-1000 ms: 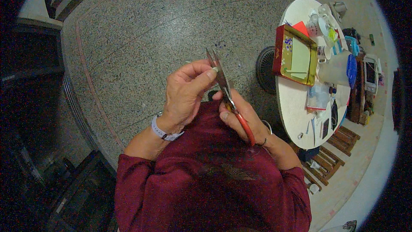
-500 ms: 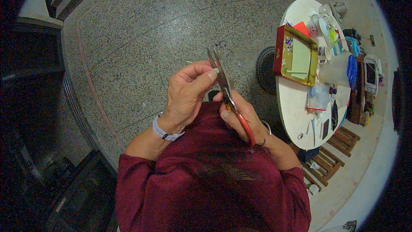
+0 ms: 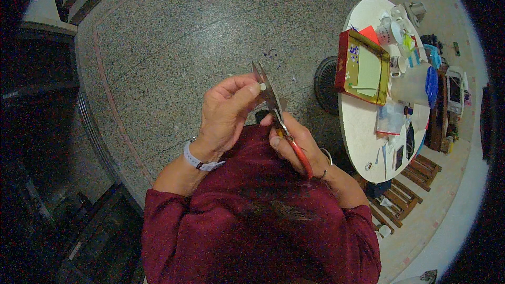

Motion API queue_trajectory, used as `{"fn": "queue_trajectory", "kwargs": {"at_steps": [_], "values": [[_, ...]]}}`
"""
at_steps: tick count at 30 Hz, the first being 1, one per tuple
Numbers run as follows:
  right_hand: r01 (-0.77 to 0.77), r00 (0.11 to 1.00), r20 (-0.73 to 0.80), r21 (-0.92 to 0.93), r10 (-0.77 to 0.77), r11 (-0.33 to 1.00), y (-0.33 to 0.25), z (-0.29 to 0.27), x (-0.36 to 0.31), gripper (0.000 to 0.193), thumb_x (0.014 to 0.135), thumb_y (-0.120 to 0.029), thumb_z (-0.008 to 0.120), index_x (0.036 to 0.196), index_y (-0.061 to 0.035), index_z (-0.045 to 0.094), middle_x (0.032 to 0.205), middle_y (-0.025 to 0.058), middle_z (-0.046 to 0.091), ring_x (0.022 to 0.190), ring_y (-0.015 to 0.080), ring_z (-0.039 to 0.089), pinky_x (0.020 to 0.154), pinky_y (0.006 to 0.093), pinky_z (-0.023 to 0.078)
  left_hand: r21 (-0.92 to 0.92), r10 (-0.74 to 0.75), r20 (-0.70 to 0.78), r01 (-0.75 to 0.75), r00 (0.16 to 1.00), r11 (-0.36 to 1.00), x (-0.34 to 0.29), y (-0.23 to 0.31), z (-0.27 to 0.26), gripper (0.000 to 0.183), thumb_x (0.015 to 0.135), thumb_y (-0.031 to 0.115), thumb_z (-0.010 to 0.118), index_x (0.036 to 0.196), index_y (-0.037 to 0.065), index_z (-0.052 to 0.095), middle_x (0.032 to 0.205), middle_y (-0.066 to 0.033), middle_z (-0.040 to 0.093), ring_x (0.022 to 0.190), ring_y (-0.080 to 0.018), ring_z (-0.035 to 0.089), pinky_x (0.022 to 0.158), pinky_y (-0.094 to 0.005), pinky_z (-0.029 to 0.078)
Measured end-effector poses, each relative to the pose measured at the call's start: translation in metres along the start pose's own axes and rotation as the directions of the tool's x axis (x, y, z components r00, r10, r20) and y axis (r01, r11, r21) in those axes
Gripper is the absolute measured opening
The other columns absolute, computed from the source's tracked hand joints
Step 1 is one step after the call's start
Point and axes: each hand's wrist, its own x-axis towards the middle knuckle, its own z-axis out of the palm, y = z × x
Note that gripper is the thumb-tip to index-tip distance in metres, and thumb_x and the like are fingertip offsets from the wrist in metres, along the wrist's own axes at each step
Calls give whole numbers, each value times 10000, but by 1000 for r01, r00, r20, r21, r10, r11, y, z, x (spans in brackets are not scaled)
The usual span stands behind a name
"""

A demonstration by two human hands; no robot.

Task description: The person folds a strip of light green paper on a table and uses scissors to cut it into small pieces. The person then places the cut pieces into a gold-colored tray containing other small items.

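My left hand (image 3: 226, 110) is closed in a pinch on a small pale green piece of paper (image 3: 262, 87), which shows at the thumb tip. Against it lie the blades of a pair of scissors (image 3: 272, 94) with red handles, parted a little and pointing away from me. My right hand (image 3: 297, 144) is wrapped round the scissors' handles; part of its fingers is hidden behind them. Both hands are held over my lap, above the dark red shirt. A pale watch strap circles my left wrist.
On the right stands a white oval table (image 3: 357, 142) holding a red and gold tin box (image 3: 342, 68) with green paper strips and small purple bits in it, cups (image 3: 398, 65) and a blue-lidded container (image 3: 431, 85). Purple bits (image 3: 270, 53) lie on the speckled floor. A round black base (image 3: 326, 85) stands beside the table.
My left hand has shifted slightly left, and the paper piece in it now shows rounder and more fully. The scissors have tilted a little, their tips moving slightly left.
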Motion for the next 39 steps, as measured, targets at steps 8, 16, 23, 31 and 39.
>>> {"fn": "queue_trajectory", "kwargs": {"at_steps": [8,16,23,31,39], "values": [[-44,999,2,-12,44,999,0,0,-1,333,907,-193,593,1196,-73,476,722,23,495,656,109,483,613,302,430,58,26,30,-27,999,998,-2,-4,-1,106,924,110,569,973,19,595,1039,-183,655,901,-230,644,648,-358,584],[-92,995,29,32,91,995,-10,0,-4,356,910,-200,537,1218,-45,445,813,0,456,705,86,422,653,245,380,52,33,57,-36,998,998,-5,-7,-1,99,921,108,574,965,22,596,1044,-176,651,900,-223,640,629,-342,586],[-69,997,22,17,69,997,-9,0,-7,348,905,-199,540,1206,-45,454,817,2,463,709,89,431,655,251,388,38,12,56,-14,998,999,-7,-5,3,102,921,113,574,959,21,594,1057,-177,649,889,-217,647,636,-338,594],[-26,1000,-9,-34,26,999,-3,1,-9,330,895,-147,607,1189,-67,480,707,18,513,645,113,516,606,302,446,27,20,55,-21,998,999,-8,-4,2,99,919,116,581,951,22,592,1062,-179,646,925,-236,652,643,-348,595],[-103,994,33,-9,103,995,-10,0,-11,318,920,-197,537,1194,-49,473,816,2,465,714,93,436,677,254,394,-16,14,30,-13,999,1000,-10,-4,2,150,907,100,595,1015,-5,599,1033,-137,648,1026,-266,637,901,-379,500]]}}
